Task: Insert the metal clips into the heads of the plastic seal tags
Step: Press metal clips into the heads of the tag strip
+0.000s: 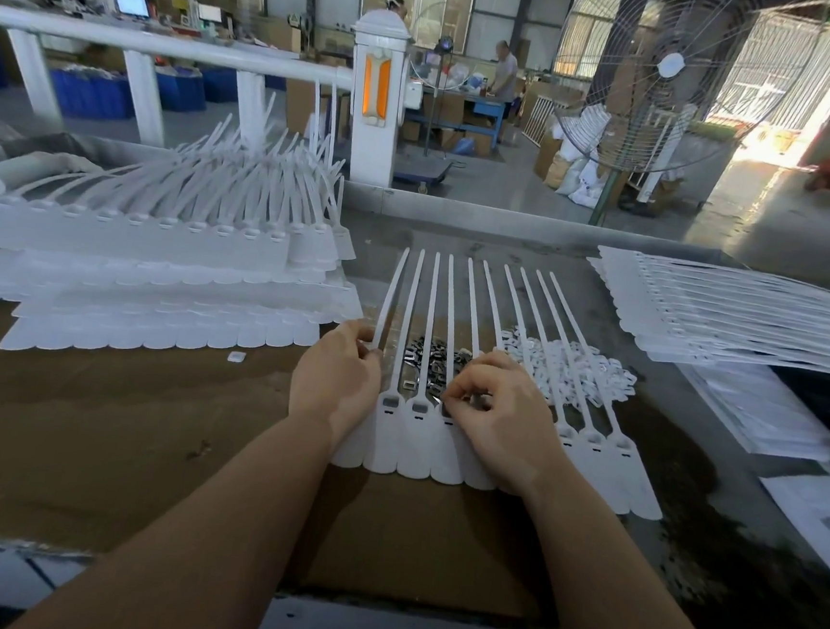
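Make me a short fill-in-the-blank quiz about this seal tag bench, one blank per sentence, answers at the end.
1. The left hand pinches the leftmost strap of the strip of seal tags that lies in front of the person, while the ____ hand works at its heads.
2. The pile of dark metal clips lies ____ the strip's straps.
3. The stacked tag strips to the left are ____ in colour.

Answers: right; under; white

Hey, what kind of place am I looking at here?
Most likely a small factory or assembly workshop. Stacks of white seal tags cover the bench, a pile of metal clips lies beside the strip being worked on, and behind stand a large floor fan and blue bins.
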`<state>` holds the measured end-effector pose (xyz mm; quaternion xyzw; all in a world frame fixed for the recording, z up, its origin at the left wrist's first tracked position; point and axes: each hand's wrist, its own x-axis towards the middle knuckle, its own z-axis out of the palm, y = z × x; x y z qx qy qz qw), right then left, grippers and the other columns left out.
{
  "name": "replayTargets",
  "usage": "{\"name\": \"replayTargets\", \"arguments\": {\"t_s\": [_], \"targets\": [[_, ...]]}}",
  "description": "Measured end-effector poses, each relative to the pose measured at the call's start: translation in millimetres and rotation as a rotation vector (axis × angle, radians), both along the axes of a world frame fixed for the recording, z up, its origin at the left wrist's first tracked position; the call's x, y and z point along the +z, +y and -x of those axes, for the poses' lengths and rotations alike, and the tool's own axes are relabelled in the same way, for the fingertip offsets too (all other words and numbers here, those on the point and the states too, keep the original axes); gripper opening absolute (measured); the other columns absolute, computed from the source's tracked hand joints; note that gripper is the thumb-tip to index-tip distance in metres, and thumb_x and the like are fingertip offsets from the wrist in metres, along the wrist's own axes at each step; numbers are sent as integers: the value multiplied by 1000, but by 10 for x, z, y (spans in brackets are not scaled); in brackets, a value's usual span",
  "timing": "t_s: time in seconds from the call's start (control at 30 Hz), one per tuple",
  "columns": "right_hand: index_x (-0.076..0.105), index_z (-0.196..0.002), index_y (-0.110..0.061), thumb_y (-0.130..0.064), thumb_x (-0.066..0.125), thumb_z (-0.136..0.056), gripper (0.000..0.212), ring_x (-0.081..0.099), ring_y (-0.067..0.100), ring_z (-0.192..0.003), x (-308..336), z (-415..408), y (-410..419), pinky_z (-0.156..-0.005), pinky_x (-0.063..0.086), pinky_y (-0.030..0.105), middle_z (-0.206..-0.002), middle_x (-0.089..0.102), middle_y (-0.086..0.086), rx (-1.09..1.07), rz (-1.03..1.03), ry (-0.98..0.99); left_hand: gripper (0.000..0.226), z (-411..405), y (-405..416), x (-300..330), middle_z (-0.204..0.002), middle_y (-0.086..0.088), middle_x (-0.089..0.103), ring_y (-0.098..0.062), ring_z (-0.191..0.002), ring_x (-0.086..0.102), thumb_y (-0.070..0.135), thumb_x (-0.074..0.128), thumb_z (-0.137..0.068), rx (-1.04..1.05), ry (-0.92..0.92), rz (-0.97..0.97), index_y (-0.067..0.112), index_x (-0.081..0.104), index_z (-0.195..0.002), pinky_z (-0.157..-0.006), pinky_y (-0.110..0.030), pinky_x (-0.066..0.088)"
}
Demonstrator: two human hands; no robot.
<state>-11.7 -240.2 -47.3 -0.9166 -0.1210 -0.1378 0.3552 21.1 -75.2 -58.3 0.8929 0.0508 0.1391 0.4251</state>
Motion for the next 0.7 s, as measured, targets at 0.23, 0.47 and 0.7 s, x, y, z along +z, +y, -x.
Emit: {"name": "replayTargets", "arguments": {"t_s": [0.23, 0.47, 0.7], "targets": [[63, -61, -20, 16, 46, -75, 42, 53, 13, -77, 7, -18, -31, -68, 46, 29, -84, 54, -7, -136, -294, 28, 24, 15, 0, -1, -89, 10, 56, -13, -83, 58, 18, 50, -95, 1, -16, 5, 19, 57, -118, -72, -25, 42], [65, -58, -17, 17, 46, -75, 43, 52, 11, -84, -22, -38, -26, -72, 39, 23, -84, 55, -11, -104, -247, -6, 26, -1, 1, -1, -88, 11, 54, -10, -82, 53, 19, 49, -95, 8, -22, -16, 19, 57, -120, -72, -24, 39], [69, -58, -14, 18, 45, -71, 42, 49, 10, -93, -29, -18, 2, -82, 38, 24, -83, 51, -14, -46, -120, -27, 26, -13, 4, -13, -89, 12, 53, -8, -81, 50, 19, 49, -95, 7, -22, -29, 19, 57, -120, -71, -23, 37]]}}
